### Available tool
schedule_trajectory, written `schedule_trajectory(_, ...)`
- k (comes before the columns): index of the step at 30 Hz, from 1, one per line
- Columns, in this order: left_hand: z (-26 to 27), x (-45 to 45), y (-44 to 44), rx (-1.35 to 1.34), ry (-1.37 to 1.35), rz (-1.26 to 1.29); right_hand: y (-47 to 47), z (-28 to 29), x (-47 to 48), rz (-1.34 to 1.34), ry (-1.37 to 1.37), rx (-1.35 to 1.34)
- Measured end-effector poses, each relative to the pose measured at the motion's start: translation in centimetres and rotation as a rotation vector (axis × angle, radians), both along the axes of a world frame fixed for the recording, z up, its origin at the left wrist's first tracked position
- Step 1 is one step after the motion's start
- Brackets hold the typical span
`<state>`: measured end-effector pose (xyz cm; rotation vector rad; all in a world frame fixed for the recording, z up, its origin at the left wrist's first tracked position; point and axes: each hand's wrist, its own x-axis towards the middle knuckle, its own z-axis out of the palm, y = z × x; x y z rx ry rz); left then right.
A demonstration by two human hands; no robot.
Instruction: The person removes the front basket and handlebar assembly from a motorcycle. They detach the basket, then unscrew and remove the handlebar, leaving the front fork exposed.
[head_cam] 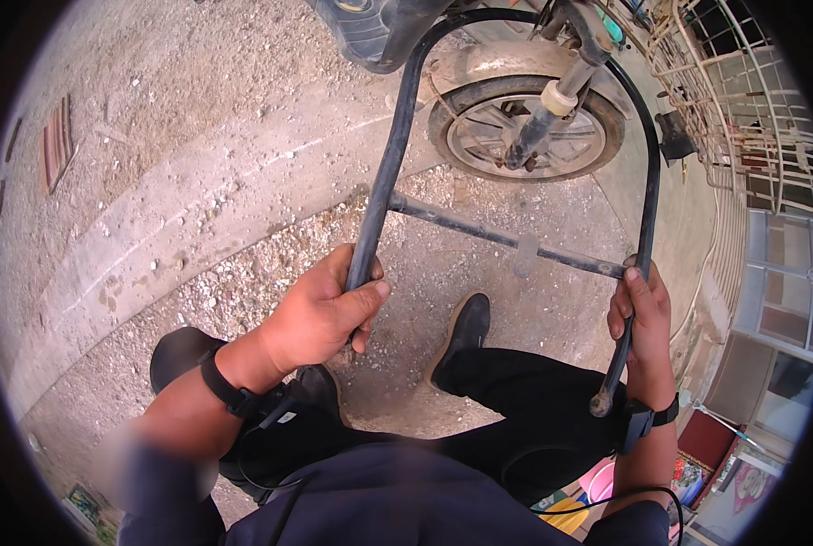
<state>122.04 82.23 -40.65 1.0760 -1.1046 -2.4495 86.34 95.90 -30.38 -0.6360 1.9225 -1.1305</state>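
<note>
A bent black metal tube frame (401, 126), shaped like an arch, spans between my two hands. A straight crossbar (461, 224) joins its two legs, with a small flat tab (525, 256) near the bar's middle. My left hand (324, 307) is wrapped around the left leg below the crossbar. The right leg sits in my right hand (642, 307), close to the crossbar's end. Below that hand the leg bends and ends in a flattened, rounded tip (602, 403) over my thigh. My left hand hides part of the left leg's lower end.
Behind the arch stands a dusty scooter's front wheel (478, 136), with its fork (563, 95) and a wire basket (741, 102). Gravel and a concrete strip (195, 211) lie to the left, along with a corrugated piece (56, 147). A pink basin (599, 481) is at lower right.
</note>
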Motion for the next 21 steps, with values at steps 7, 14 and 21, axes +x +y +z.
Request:
schedule_trajectory(7,-1.1,-0.3,-0.9,-0.028,0.052,-0.027,0.0,-0.9,-0.7,0.054,-0.006,-0.017)
schedule_trajectory(14,-1.5,-1.5,-1.0,0.073,0.032,0.055,-0.7,-0.5,-0.8,0.062,0.054,0.004)
schedule_trajectory(21,-1.1,-1.5,-2.5,0.041,-0.015,0.078,-1.5,-0.6,0.2,0.022,0.004,-0.010)
